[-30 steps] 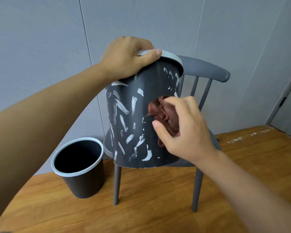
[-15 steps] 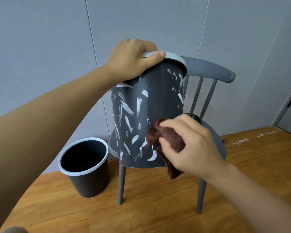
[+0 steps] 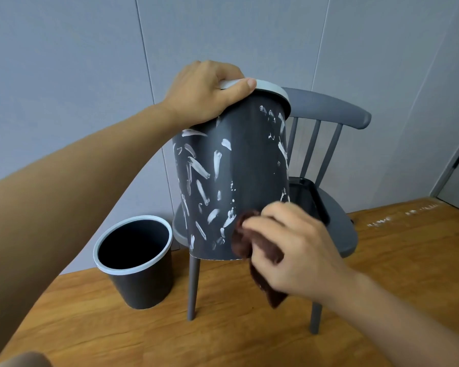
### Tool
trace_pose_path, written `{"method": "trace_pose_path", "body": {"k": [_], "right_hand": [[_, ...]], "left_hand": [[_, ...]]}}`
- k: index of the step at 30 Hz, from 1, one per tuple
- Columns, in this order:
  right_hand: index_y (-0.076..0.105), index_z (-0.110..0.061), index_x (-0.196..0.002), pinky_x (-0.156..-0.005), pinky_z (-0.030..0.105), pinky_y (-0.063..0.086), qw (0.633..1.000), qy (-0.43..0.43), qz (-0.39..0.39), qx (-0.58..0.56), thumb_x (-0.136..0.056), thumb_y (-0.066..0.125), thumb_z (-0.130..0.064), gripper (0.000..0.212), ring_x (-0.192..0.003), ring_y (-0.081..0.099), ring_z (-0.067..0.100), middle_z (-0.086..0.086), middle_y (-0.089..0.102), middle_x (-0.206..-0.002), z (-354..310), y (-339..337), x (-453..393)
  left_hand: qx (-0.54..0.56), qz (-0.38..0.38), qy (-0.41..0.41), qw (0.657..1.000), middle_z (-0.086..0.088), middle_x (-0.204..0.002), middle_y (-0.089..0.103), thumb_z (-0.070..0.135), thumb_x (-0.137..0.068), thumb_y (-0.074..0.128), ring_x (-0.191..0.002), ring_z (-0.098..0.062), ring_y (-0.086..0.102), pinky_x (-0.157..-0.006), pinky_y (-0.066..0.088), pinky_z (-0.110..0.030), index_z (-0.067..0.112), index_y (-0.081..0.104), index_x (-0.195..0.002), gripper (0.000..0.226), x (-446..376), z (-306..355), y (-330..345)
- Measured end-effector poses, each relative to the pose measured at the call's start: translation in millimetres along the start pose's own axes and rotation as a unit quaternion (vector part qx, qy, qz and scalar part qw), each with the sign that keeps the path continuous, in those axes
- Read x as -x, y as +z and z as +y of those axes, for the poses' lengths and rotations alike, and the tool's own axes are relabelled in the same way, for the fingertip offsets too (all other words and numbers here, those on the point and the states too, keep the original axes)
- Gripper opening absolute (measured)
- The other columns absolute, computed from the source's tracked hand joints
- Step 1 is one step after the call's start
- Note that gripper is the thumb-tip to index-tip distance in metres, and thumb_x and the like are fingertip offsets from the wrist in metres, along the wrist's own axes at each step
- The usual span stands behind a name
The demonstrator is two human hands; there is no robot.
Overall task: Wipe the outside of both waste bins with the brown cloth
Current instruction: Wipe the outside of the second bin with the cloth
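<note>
Left hand (image 3: 210,94) grips the raised bin (image 3: 231,181) by its pale rim, thumb over the front edge, fingers curled over the top — bin held off the floor, tilted, in front of the grey chair (image 3: 326,123). Right hand (image 3: 294,250) holds the brown cloth (image 3: 252,250) bunched in curled fingers, pressed against the bin wall at its bottom edge, well below the left-hand grip; a tail of cloth hangs under the palm. Progress, as I judge it: early. A vertical band of the wall running down from under the thumb to the cloth looks mostly clean, but white smears still cover the wall to the left of that band, and a few streaks sit along the right edge. The back of the bin can't be seen. Second bin (image 3: 134,260) stands on the wooden floor (image 3: 382,260) below and left of the rim grip, untouched; its visible outside shows no smears, though only one side is in view. So most of bin one plus all of bin two are left. Versus a second ago: the cloth hand was at mid-height on the wall and has dropped to the bottom edge — one downward stroke. Rim grip unchanged, and a dark tray (image 3: 308,197) on the chair seat now shows.
</note>
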State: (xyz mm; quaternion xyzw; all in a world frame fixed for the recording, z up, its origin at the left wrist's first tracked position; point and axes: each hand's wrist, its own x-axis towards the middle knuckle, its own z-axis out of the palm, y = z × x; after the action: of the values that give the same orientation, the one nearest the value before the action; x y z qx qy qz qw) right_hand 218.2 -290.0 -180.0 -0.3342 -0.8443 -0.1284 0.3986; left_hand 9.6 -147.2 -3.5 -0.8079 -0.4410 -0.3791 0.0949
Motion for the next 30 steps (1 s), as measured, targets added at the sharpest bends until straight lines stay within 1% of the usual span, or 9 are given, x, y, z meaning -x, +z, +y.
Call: {"method": "trace_pose_path", "body": {"k": [3, 7, 12, 14, 18, 20, 24, 26, 30], "right_hand": [[0.073, -0.012, -0.123, -0.067, 0.039, 0.059, 0.997, 0.055, 0.041, 0.026, -0.094, 0.065, -0.027, 0.034, -0.097, 0.059, 0.022, 0.004, 0.061, -0.110, 9.6, -3.6, -12.4], [0.063, -0.011, -0.138, -0.063, 0.035, 0.060, 0.998, 0.025, -0.011, 0.052, -0.093, 0.067, -0.034, 0.051, -0.103, 0.056, 0.024, 0.007, 0.056, -0.121, 3.5, 0.2, 4.2], [0.069, -0.017, -0.117, -0.058, 0.036, 0.055, 0.990, -0.055, -0.125, 0.025, -0.085, 0.061, -0.023, 0.033, -0.085, 0.054, 0.020, 0.001, 0.058, -0.101, -7.4, -5.6, 16.9], [0.072, -0.018, -0.113, -0.064, 0.040, 0.056, 0.994, -0.028, -0.101, -0.005, -0.087, 0.061, -0.022, 0.029, -0.086, 0.057, 0.022, -0.001, 0.059, -0.100, -7.4, -7.7, 10.2], [0.071, -0.013, -0.128, -0.073, 0.041, 0.059, 0.998, 0.069, 0.001, 0.003, -0.093, 0.063, -0.022, 0.037, -0.096, 0.061, 0.023, 0.002, 0.061, -0.109, 4.3, -9.1, -11.8], [0.069, -0.012, -0.128, -0.071, 0.041, 0.058, 0.999, 0.035, -0.040, 0.000, -0.091, 0.063, -0.021, 0.038, -0.095, 0.059, 0.023, 0.002, 0.059, -0.108, 1.1, -8.9, -7.5], [0.070, -0.023, -0.106, -0.061, 0.037, 0.052, 0.981, -0.047, -0.190, -0.002, -0.085, 0.055, -0.028, 0.026, -0.084, 0.049, 0.015, -0.007, 0.052, -0.096, -17.4, -11.8, 11.1], [0.071, -0.023, -0.108, -0.065, 0.038, 0.054, 0.986, -0.022, -0.160, -0.028, -0.086, 0.058, -0.026, 0.026, -0.085, 0.053, 0.016, -0.007, 0.055, -0.096, -15.7, -12.8, 6.1], [0.072, -0.017, -0.127, -0.075, 0.039, 0.059, 0.997, 0.072, -0.020, -0.034, -0.090, 0.065, -0.021, 0.037, -0.094, 0.062, 0.019, -0.004, 0.061, -0.106, 0.0, -13.2, -13.4]], "left_hand": [[0.002, 0.002, 0.000, 1.000, 0.002, -0.078, 0.066, 0.069, -0.092, 0.046, -0.081, -0.022, 0.060, -0.079, 0.051, -0.044, 0.033, 0.067, -0.086, 0.042, -0.1, -1.3, -0.3], [0.000, 0.002, -0.001, 1.000, 0.001, -0.078, 0.067, 0.069, -0.092, 0.045, -0.082, -0.023, 0.061, -0.080, 0.052, -0.044, 0.029, 0.070, -0.093, 0.048, 0.7, -3.3, 0.3], [0.006, -0.001, 0.006, 1.000, 0.000, -0.075, 0.066, 0.070, -0.091, 0.046, -0.080, -0.022, 0.061, -0.079, 0.052, -0.043, 0.028, 0.070, -0.091, 0.048, 1.3, 1.3, 0.6], [0.001, -0.002, 0.006, 1.000, 0.001, -0.075, 0.066, 0.071, -0.091, 0.045, -0.079, -0.021, 0.061, -0.079, 0.052, -0.043, 0.029, 0.070, -0.091, 0.048, 1.0, 3.2, 0.6], [-0.009, -0.003, 0.004, 1.000, 0.002, -0.075, 0.066, 0.073, -0.090, 0.043, -0.080, -0.021, 0.061, -0.079, 0.052, -0.044, 0.031, 0.069, -0.091, 0.049, -0.1, 6.0, 0.5], [-0.011, -0.004, 0.000, 1.000, 0.001, -0.076, 0.067, 0.071, -0.090, 0.044, -0.081, -0.022, 0.062, -0.080, 0.052, -0.044, 0.029, 0.071, -0.093, 0.050, 0.3, 5.6, 0.5], [-0.003, -0.001, 0.006, 1.000, -0.001, -0.075, 0.067, 0.070, -0.092, 0.046, -0.080, -0.022, 0.061, -0.078, 0.052, -0.044, 0.027, 0.071, -0.092, 0.049, 0.6, 5.3, 0.6], [-0.003, -0.001, 0.008, 1.000, -0.001, -0.076, 0.067, 0.070, -0.091, 0.045, -0.080, -0.022, 0.061, -0.078, 0.052, -0.043, 0.029, 0.071, -0.092, 0.049, 0.7, 6.5, 0.6], [-0.009, 0.002, 0.008, 1.000, 0.002, -0.078, 0.067, 0.069, -0.092, 0.045, -0.083, -0.022, 0.062, -0.080, 0.052, -0.043, 0.030, 0.071, -0.094, 0.047, 0.6, 6.3, 0.5]]}}
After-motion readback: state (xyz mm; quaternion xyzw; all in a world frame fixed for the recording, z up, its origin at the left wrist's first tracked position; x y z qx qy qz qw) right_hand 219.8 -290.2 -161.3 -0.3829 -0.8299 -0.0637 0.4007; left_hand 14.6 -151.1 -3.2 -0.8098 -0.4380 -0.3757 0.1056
